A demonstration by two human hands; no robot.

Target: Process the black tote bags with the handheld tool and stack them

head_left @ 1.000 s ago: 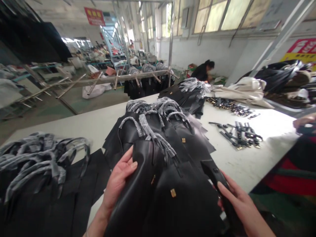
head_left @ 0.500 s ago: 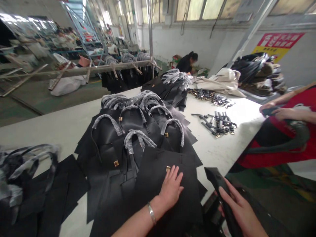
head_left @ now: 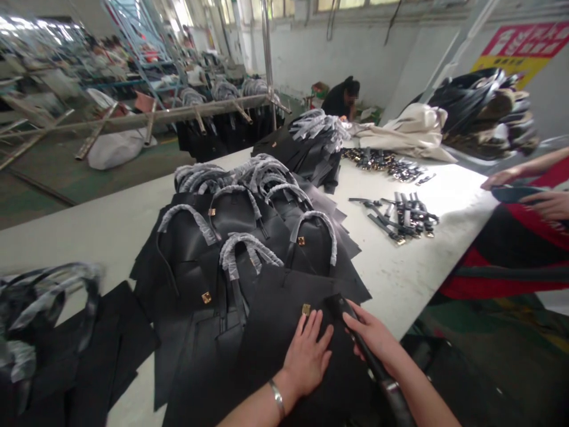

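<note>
A heap of flat black leather bags (head_left: 249, 255) with grey-wrapped handles and small gold clasps lies on a white table (head_left: 400, 279). My left hand (head_left: 306, 356), a silver bracelet on its wrist, rests flat with fingers spread on the nearest bag's panel (head_left: 275, 320), just below its gold clasp (head_left: 306, 309). My right hand (head_left: 376, 338) grips a long black strap (head_left: 364, 350) that reaches onto the same bag beside my left hand.
Loose black straps with buckles (head_left: 400, 216) lie on the table's right part. More black bags (head_left: 311, 148) are piled farther back, others at the left edge (head_left: 44, 332). A person in red (head_left: 520, 237) stands at the right. Another person (head_left: 342, 98) crouches in the background near racks.
My right hand has brought the black strap up and leftward from beyond the table edge onto the nearest bag. My left hand stays flat on that bag, having earlier moved from its left side.
</note>
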